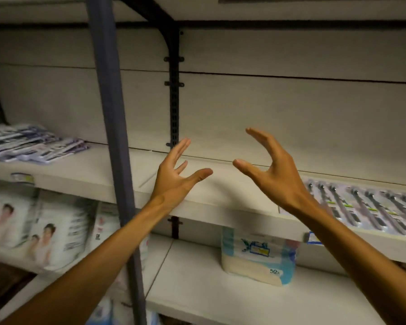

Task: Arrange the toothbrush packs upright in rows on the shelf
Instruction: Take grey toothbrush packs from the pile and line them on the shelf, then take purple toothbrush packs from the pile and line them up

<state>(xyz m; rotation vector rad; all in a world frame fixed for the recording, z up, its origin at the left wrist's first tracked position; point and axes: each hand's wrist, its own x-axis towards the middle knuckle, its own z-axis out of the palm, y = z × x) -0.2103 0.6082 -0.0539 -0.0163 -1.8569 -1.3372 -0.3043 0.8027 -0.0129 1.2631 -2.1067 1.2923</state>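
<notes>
My left hand [176, 174] and my right hand [270, 170] are raised in front of the white shelf [220, 198], both open with fingers spread and nothing in them. They face each other, a small gap between the thumbs. A row of toothbrush packs [366, 207] lies flat side by side on the shelf at the right, beyond my right wrist. A loose pile of blue-and-white packs [31, 144] lies flat at the shelf's far left.
A grey-blue post [113, 137] stands in front of the shelf, left of my left hand. A black slotted upright [174, 102] runs up the back wall. On the lower shelf sit white packages [45, 231] at the left and a blue-white pack [256, 256].
</notes>
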